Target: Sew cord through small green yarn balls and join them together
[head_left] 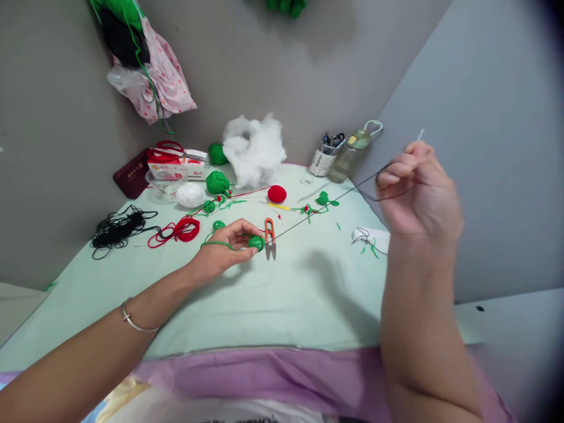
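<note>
Between its thumb and fingers my left hand (227,247) grips a small green yarn ball (256,242), with a green strand looped over the back of the hand. Taut black thread (326,203) runs from that ball up to my right hand (420,188), which is raised at the right and closed. A thin pale needle (420,135) sticks up from its pinched fingertips, and a loop of the thread hangs by the fingers. Beside the green ball, orange-handled thread snips (270,238) lie on the table with the blades towards me.
Black yarn (121,229) and red yarn (183,229) lie at left. Behind are a red ball (277,194), a yellow-handled crochet hook (278,206), white stuffing (255,150) and red scissors (170,151). A bottle (350,155) and pen cup (324,157) stand by the wall.
</note>
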Tool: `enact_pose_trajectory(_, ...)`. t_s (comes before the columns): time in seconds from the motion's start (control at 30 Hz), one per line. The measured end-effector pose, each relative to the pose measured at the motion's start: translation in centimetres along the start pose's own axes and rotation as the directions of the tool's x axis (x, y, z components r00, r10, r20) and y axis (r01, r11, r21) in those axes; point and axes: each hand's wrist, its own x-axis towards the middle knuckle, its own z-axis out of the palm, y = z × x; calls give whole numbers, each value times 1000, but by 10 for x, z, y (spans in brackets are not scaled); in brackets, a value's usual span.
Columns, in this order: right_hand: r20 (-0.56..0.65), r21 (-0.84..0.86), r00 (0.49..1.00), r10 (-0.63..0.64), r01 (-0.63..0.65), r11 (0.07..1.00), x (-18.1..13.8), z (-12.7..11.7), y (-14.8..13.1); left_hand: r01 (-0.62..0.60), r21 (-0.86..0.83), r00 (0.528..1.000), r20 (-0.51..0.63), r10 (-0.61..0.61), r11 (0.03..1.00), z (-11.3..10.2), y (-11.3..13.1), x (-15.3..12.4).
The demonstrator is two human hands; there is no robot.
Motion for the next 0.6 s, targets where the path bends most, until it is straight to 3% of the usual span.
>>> enact_pose_trajectory(0.13, -19, -134, 1000, 7, -9, 991, 9, -14, -5, 42, -98, 999, 7, -41, 994, -1, 1, 0)
enact_pose_trajectory(0.23, -53, -105, 999, -6, 0, 995, -8, 6, 3, 62, -178, 998, -3, -64, 982, -3, -1, 1)
enact_pose_trajectory(0.3, -5, -181, 998, -68, 66, 981, -24, 25, 10, 74, -227, 997, 7, -74, 971, -4, -2, 1)
enact_pose_trajectory(0.4, 207, -426, 972, -110, 191, 885, -50, 49, 24, 106, -229, 994, 24, -103, 968, -4, -3, 2)
enact_pose_trajectory(0.5, 424, -556, 893, -150, 387, 736, -72, 62, 37, 117, -167, 993, 9, -117, 979, -5, -3, 3)
enact_pose_trajectory(0.6, 553, -603, 817, -164, 527, 599, -85, 65, 45, 86, -145, 996, -19, -89, 986, -5, -2, 3)
